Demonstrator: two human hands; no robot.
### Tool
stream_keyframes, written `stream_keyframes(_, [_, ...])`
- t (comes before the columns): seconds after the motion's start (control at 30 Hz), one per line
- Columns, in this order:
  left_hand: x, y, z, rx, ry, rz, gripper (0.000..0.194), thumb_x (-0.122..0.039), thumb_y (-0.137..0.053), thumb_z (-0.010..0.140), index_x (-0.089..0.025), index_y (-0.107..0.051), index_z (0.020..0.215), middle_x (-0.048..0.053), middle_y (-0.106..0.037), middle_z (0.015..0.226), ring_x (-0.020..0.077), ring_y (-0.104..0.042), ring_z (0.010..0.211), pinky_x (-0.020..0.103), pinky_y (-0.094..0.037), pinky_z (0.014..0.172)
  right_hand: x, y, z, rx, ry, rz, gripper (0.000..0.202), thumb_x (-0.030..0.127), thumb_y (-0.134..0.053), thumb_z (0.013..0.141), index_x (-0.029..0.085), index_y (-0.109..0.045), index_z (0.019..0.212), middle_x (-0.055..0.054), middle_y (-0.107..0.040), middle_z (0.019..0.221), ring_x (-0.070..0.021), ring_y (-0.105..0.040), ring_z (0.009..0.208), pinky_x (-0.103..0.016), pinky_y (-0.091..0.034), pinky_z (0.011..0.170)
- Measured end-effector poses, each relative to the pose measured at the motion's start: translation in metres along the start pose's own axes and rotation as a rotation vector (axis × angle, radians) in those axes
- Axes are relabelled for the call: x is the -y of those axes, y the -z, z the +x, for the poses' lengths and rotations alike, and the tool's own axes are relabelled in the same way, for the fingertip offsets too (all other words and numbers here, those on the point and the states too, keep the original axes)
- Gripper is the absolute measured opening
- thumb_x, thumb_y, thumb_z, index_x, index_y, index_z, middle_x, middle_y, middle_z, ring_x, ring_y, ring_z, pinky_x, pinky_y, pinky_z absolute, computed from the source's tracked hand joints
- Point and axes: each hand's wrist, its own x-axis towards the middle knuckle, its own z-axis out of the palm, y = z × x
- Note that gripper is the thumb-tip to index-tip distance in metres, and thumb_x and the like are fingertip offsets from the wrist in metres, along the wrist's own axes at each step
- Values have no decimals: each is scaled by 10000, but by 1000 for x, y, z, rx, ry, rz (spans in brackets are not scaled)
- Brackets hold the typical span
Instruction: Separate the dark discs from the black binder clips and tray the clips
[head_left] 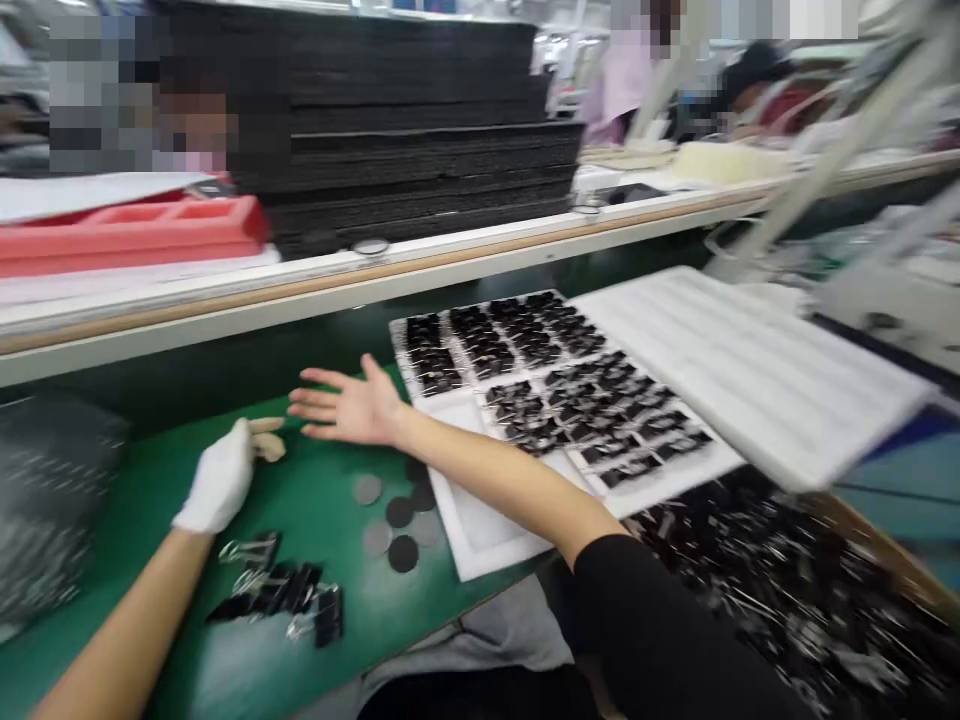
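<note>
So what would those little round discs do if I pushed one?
The round discs lie flat on the green table, so one would probably slide, not roll. They look thin, so likely light. They're close together, so it might bump another.

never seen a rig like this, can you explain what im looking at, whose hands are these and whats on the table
There is no robot here: these are a person's own two hands. The single picture comes from a camera worn on their head, looking forward and down.

The left hand, in a white glove with bare fingertips, is over the green tabletop; I can't tell whether it holds anything. The right hand is ungloved and open, with nothing visible in it.

Near the hands lie loose binder clips and flat round discs, some black, some grey. Beside them, a white tray holds rows of black clips. At lower right is a large heap of clips. On the shelf behind sits a tall black stack.
</note>
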Motion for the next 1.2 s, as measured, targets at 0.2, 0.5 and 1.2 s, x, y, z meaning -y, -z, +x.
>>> stream_keyframes(0.2, [15,46,-81,-189,109,-2,674,-767,-455,979,-162,-719,840,83,-709,734,188,-589,661,345,-512,701,-25,23,17,-268,102,231,682,712,-135,1063,224,-610,1016,-49,-689,826,-212,-666,784,-315,-533,651])
stream_keyframes(0.5, [31,90,-208,-590,194,278,487,-546,-435,1019,-176,-623,1272,74,-727,994,211,-695,931,367,-580,919,-28,20,-3,109,16,86,769,907,-238,946,263,-607,1145,-79,-744,1076,-253,-698,1039,-441,-601,899])
stream_keyframes(1.2, [64,177,-214,-679,816,967,1161,-785,-679,768,-97,-336,1638,269,-439,1661,460,-477,1507,589,-413,1233,-21,28,1,-156,20,-72,1020,822,122,973,191,-678,927,74,-283,469,-103,-106,358,-237,-143,366])
